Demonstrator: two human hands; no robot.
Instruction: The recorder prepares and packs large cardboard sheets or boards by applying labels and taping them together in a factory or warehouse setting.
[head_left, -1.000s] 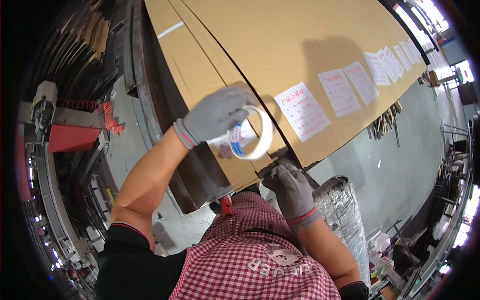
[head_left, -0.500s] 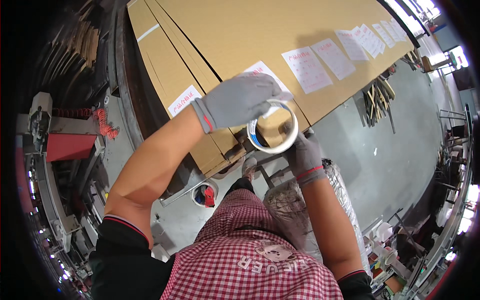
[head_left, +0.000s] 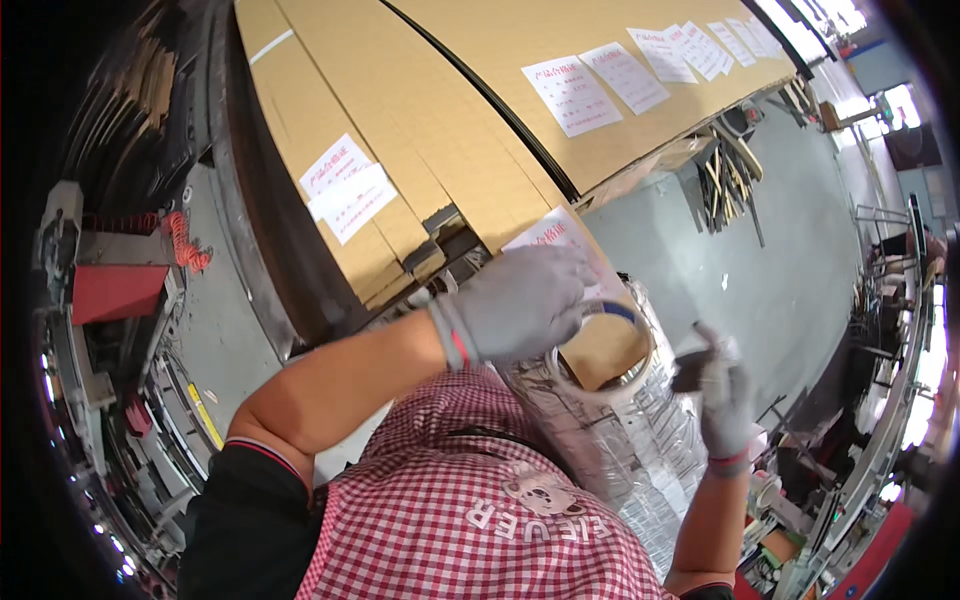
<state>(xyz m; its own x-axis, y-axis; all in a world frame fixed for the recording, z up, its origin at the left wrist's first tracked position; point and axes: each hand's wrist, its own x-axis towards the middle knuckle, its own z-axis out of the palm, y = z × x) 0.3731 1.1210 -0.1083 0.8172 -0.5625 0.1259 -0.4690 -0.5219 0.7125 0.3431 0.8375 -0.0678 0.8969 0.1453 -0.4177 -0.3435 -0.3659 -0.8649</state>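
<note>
A wide roll of tape (head_left: pixel 646 362), white with blue on its inner side, is gripped at its left side by my left hand (head_left: pixel 525 305). That grey-gloved hand lies over a white paper label with red print (head_left: pixel 548 232), on the narrow end of a brown cardboard flap. The fingers hide part of the label. My right hand (head_left: pixel 722 395), gloved in grey with darkened fingertips, is off to the right of the roll, touching nothing, its fingers apart. The large flat cardboard carton (head_left: pixel 440 120) stretches away in front of me.
Several more printed labels (head_left: pixel 572 95) lie in a row on the carton's far right panel. Two overlapping labels (head_left: pixel 345 190) lie on its left side. A silvery wrapped bundle (head_left: pixel 640 470) stands at my right. Wooden strips (head_left: pixel 728 185) lie on the floor beyond.
My left hand has moved right and nearer me with the tape roll. My right hand has let go of the roll and swung out to the right.
</note>
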